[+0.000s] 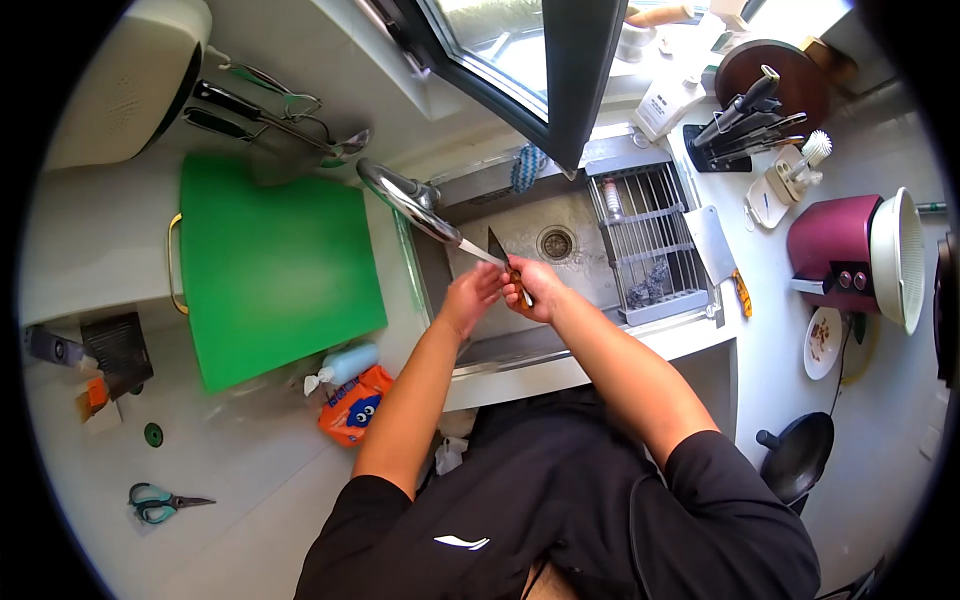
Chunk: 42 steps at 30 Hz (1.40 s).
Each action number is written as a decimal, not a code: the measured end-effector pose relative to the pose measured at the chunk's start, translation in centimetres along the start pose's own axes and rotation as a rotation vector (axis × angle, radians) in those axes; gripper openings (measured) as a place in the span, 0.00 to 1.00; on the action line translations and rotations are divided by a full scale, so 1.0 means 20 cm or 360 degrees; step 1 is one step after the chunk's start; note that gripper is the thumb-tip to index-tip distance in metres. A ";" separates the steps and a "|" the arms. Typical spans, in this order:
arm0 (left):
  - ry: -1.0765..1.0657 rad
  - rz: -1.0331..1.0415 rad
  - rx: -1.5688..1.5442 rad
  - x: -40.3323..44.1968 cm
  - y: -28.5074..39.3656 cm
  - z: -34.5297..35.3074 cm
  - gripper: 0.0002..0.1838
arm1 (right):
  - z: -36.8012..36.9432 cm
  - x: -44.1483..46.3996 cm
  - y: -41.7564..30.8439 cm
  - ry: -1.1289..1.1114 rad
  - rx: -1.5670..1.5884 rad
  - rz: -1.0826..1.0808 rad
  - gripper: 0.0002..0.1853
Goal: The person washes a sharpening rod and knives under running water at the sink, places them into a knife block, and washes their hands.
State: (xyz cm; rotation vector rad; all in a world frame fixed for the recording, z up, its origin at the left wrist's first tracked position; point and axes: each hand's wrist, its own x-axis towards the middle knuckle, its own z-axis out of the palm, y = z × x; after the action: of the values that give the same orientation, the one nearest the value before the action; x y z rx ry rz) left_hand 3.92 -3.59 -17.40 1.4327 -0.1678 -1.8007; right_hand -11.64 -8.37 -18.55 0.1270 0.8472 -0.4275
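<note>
My right hand [535, 289] is closed around the brown handle of a small knife [497, 247], over the sink [480, 215]. Its dark pointed blade sticks up and away from me. Just to the left, my left hand [474, 297] has its fingers stretched toward the knife, slightly smeared by motion. I see nothing held in it; whether it touches the knife I cannot tell. From the curved chrome faucet [405, 198], a whitish stream of water runs down to the knife and my fingers.
A metal drying rack [650, 235] spans the sink's right side, with a cleaver [711, 245] beside it. Left of the sink lies a green cutting board [280, 270]. An orange packet [355, 408] and scissors [165, 502] rest nearer me. An open window frame [575, 90] juts overhead.
</note>
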 end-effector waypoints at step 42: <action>0.0216 0.2499 0.1873 -0.66 0.18 0.64 0.08 | 0.29 -1.12 -0.06 0.0186 -0.2036 -0.2827 0.15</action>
State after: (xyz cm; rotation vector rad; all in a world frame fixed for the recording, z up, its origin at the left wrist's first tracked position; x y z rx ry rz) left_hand -4.94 -2.02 -1.05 1.2862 -1.8708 -0.1512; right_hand -21.09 -4.05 2.09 -1.9313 1.0220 -1.3993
